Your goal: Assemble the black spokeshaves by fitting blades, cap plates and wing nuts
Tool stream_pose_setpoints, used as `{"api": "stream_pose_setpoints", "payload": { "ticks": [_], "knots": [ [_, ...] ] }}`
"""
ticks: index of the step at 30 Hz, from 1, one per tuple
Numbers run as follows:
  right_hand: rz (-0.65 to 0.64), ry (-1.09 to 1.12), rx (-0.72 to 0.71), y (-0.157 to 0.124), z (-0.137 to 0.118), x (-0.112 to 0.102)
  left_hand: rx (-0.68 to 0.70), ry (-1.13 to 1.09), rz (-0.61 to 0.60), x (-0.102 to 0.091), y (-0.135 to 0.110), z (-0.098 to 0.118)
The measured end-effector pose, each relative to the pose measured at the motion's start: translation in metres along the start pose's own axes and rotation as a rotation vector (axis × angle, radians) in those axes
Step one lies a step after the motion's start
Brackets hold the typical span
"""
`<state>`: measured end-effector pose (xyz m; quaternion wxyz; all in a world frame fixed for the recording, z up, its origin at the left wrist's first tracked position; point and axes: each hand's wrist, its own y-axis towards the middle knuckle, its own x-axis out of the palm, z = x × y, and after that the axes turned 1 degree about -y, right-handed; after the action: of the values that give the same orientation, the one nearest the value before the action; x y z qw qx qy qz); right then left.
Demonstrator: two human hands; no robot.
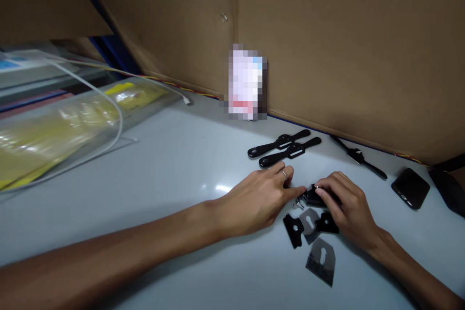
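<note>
My left hand [263,196] is palm down with a ring on one finger. Its forefinger reaches out to some small screws [298,204] and a black metal part [312,196]; its other fingers are bent. Thumb and fingers of my right hand [348,203] close round that black part, which they partly hide. Just below lie a black cap plate [293,230], a second black cap plate [328,223] partly under my right hand, a grey slotted blade [310,224] and another slotted blade [322,261]. Two black spokeshave bodies [279,145] [290,151] rest side by side beyond my left hand.
A third spokeshave [358,156] lies near the brown back panel [345,58]. Right of it are a black box-like device [410,188] and a dark object [448,191]. A blurred upright card [247,82] leans at the back. Yellow plastic packets [72,131] and a white cable [118,111] lie left.
</note>
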<state>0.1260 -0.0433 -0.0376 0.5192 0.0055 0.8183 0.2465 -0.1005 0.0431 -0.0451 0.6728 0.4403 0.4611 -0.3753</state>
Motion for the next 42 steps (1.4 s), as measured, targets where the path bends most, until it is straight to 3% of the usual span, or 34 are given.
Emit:
{"api": "stream_pose_setpoints", "payload": {
  "ticks": [6, 15, 26, 32, 34, 38, 42],
  "knots": [
    [-0.052, 0.144, 0.000, 0.001, -0.002, -0.005, 0.004, 0.024, 0.010, 0.001, 0.001, 0.000],
    [0.045, 0.112, 0.093, -0.001, -0.005, -0.003, 0.002, 0.001, 0.006, 0.000, 0.001, 0.000],
    [0.090, 0.125, -0.054, 0.001, -0.005, -0.009, -0.003, 0.007, 0.005, -0.001, 0.001, 0.000],
    [-0.142, 0.225, -0.116, -0.006, -0.022, -0.019, 0.003, 0.017, -0.004, -0.001, 0.001, 0.000],
    [-0.147, 0.220, -0.144, -0.007, -0.023, -0.019, -0.001, 0.015, -0.008, -0.001, 0.001, 0.000],
    [0.029, 0.136, 0.022, -0.004, -0.009, -0.018, 0.002, 0.013, 0.001, -0.001, 0.001, 0.000],
    [-0.088, 0.102, 0.198, 0.001, 0.011, -0.015, 0.007, 0.007, 0.009, -0.001, 0.001, 0.000]
  ]
}}
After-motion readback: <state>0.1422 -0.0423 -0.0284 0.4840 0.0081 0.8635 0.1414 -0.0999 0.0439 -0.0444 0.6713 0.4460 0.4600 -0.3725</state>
